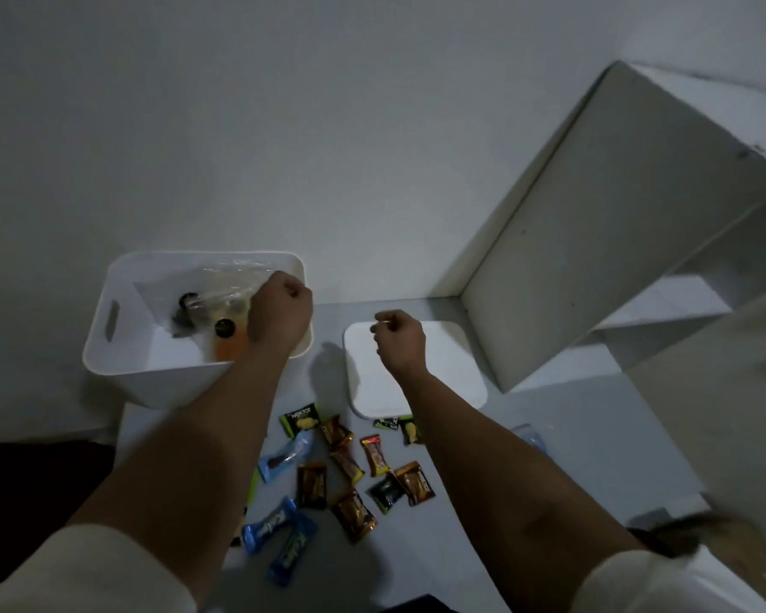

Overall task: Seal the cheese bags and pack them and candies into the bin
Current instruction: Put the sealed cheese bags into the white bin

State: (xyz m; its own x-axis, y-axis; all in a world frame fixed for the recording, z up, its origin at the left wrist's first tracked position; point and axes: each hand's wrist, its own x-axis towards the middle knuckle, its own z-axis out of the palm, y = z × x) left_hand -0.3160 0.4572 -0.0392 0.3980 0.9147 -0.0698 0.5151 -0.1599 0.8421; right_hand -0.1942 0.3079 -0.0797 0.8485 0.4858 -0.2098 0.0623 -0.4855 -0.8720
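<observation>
Head view is showing the left hand [279,311] curled into a fist inside the white bin [120,347], its knuckles against the far right corner; whether the grip is closing on the clear cheese bag [226,294] lying under it cannot be told, since the fingers are hiding beneath the hand. The bag is resting in the bin with dark round pieces and an orange patch showing through the plastic. The right hand [399,342] is hovering over the white lid [456,369], its fingers curled tight and pinching something thin and pale at the thumb side, too small to identify. The lid is lying flat on the surface [571,418] just to the right of the bin. Nearer the person, wrapped candies [350,471] are lying scattered between the two forearms: brown-gold ones in the middle, blue ones to the left, green and black ones near the lid's front edge. A white shelf unit [593,223] is standing at the right.
</observation>
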